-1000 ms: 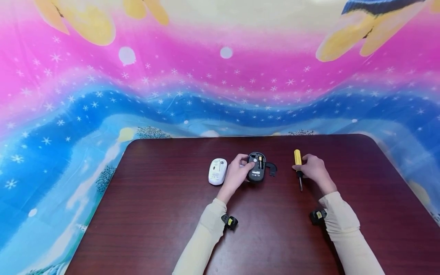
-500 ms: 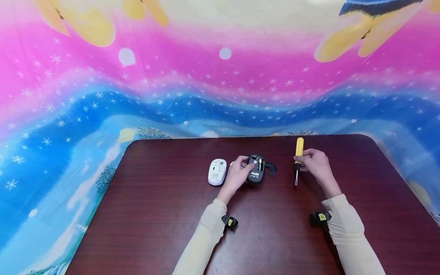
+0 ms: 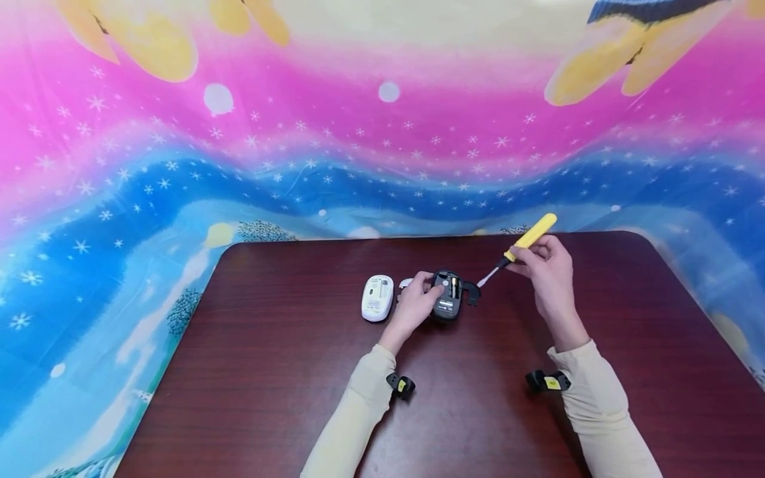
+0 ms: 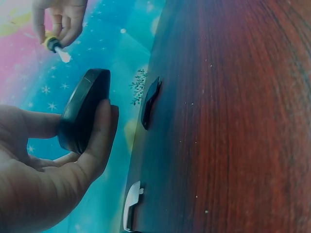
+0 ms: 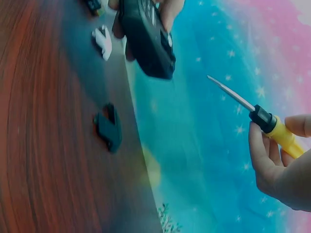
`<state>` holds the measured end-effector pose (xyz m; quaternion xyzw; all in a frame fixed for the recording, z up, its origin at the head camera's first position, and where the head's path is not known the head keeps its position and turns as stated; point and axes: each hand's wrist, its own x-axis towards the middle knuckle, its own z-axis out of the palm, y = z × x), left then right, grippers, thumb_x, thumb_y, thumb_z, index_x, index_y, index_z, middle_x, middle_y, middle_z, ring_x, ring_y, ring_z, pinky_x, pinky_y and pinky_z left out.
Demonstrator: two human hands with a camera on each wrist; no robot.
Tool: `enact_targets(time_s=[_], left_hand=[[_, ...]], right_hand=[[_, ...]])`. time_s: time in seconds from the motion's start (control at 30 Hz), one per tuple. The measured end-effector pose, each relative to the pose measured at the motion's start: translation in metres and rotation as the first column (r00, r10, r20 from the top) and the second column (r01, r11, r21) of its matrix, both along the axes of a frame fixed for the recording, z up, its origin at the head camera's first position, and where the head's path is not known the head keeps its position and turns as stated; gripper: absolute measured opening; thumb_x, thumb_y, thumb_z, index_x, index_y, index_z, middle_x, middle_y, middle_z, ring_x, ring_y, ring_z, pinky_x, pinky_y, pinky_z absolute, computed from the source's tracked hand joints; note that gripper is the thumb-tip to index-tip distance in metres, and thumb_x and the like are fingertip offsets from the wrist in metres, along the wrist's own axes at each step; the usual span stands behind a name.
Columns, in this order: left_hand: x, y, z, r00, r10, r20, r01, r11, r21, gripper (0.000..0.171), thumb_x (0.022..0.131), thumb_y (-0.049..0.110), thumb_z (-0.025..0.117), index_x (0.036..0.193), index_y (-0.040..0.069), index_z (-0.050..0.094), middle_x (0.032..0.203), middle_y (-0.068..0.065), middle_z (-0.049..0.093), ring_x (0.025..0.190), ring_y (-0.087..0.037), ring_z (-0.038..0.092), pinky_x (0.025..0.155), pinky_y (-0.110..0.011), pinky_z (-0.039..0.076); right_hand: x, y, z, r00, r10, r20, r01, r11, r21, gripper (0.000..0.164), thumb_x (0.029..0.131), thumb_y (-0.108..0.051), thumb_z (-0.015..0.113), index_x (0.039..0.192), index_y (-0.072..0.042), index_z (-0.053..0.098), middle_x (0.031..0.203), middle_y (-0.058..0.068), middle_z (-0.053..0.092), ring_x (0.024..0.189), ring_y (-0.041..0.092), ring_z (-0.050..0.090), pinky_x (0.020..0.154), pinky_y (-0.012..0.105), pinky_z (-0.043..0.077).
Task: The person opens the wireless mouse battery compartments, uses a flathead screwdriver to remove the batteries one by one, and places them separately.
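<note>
My left hand [image 3: 414, 299] grips a black computer mouse [image 3: 448, 304], held above the table with its underside up. The battery slot is uncovered, and a battery [image 3: 455, 285] lies in it. In my right hand [image 3: 546, 269] is a screwdriver [image 3: 532, 237] with a yellow handle, pinched between thumb and fingers. Its metal tip points down and left toward the mouse, apart from it in the right wrist view. A loose black battery cover [image 5: 109, 128] rests on the table to the right of the mouse.
On the dark wooden table [image 3: 287, 385], a white mouse [image 3: 377, 299] lies underside up, left of my left hand. A small white cover [image 4: 131, 205] sits between the two mice, partly hidden by that hand. A printed cloth [image 3: 335, 133] hangs behind the table.
My right hand has lifted the screwdriver and turned it from pointing down to pointing left, bringing its tip nearer the black mouse. The left hand has barely moved.
</note>
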<state>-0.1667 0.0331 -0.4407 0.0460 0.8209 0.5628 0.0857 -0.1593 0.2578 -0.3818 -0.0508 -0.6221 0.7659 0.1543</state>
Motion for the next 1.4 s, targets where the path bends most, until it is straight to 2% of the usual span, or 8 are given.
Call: enact_targets(time_s=[0.3,0.6,0.83,1.0,1.1,1.17,1.27,1.4], left_hand=[[-0.001,0.002,0.000,1.000,-0.012,0.001,0.012,0.998,0.066,0.045,0.100,0.022,0.061,0.142,0.009,0.057,0.103,-0.010,0.072,0.086,-0.016,0.063,0.066,-0.027,0.050],[-0.001,0.002,0.001,1.000,0.004,-0.006,-0.003,0.998,0.065,0.043,0.099,0.022,0.062,0.140,0.011,0.059,0.103,-0.010,0.072,0.087,-0.016,0.063,0.066,-0.026,0.050],[0.000,0.002,0.002,1.000,-0.003,-0.015,0.004,0.998,0.069,0.043,0.099,0.023,0.062,0.140,0.010,0.060,0.101,-0.010,0.072,0.085,-0.016,0.063,0.063,-0.025,0.051],[0.000,0.002,0.002,1.000,0.003,-0.012,-0.002,0.998,0.066,0.042,0.098,0.024,0.063,0.138,0.010,0.061,0.101,-0.010,0.072,0.085,-0.016,0.064,0.064,-0.027,0.052],[0.000,0.002,0.001,1.000,0.003,0.000,-0.003,0.998,0.062,0.042,0.098,0.025,0.063,0.137,0.011,0.062,0.101,-0.010,0.071,0.083,-0.016,0.063,0.064,-0.027,0.051],[0.000,0.002,0.001,1.000,0.002,0.010,-0.002,0.998,0.065,0.041,0.099,0.024,0.063,0.137,0.010,0.062,0.100,-0.010,0.071,0.081,-0.015,0.062,0.064,-0.026,0.050],[0.000,0.003,0.001,1.000,0.015,0.012,-0.016,0.998,0.063,0.039,0.098,0.024,0.063,0.134,0.009,0.064,0.097,-0.009,0.071,0.079,-0.015,0.061,0.065,-0.026,0.050],[0.000,0.003,0.002,0.999,0.038,0.001,-0.038,0.996,0.075,0.037,0.097,0.023,0.064,0.131,0.009,0.066,0.096,-0.010,0.073,0.081,-0.016,0.062,0.070,-0.027,0.049]], right_hand=[[0.001,-0.013,0.005,0.996,-0.014,-0.090,0.001,0.990,-0.143,0.024,0.092,0.013,0.068,0.108,0.001,0.054,0.095,0.009,0.074,0.083,0.016,0.076,0.073,0.031,0.061],[0.002,-0.022,0.000,0.996,0.045,-0.081,-0.054,0.994,-0.100,0.028,0.093,0.011,0.069,0.112,-0.001,0.052,0.096,0.008,0.075,0.085,0.015,0.076,0.076,0.031,0.061],[0.002,-0.028,-0.004,0.990,0.089,-0.112,-0.096,0.993,-0.062,0.029,0.093,0.013,0.066,0.115,0.001,0.052,0.100,0.009,0.075,0.091,0.017,0.076,0.081,0.031,0.059],[0.002,-0.033,-0.007,0.983,0.110,-0.146,-0.110,0.994,0.008,0.031,0.093,0.015,0.065,0.116,-0.004,0.055,0.102,0.007,0.075,0.095,0.017,0.075,0.084,0.030,0.059],[0.002,-0.034,-0.009,0.977,0.135,-0.164,-0.118,0.987,0.108,0.033,0.093,0.014,0.066,0.117,-0.008,0.057,0.105,0.007,0.075,0.099,0.018,0.074,0.088,0.027,0.057],[0.002,-0.034,-0.010,0.971,0.165,-0.173,-0.129,0.971,0.203,0.032,0.094,0.011,0.067,0.119,-0.008,0.058,0.108,0.012,0.075,0.102,0.017,0.073,0.090,0.025,0.056],[0.002,-0.034,-0.012,0.960,0.210,-0.184,-0.135,0.926,0.352,0.030,0.096,0.007,0.068,0.121,-0.005,0.057,0.113,0.019,0.073,0.105,0.014,0.072,0.092,0.022,0.055],[0.003,-0.036,-0.015,0.948,0.240,-0.208,-0.128,0.888,0.441,0.030,0.097,0.003,0.068,0.124,-0.002,0.055,0.115,0.024,0.071,0.106,0.013,0.072,0.093,0.022,0.054]])
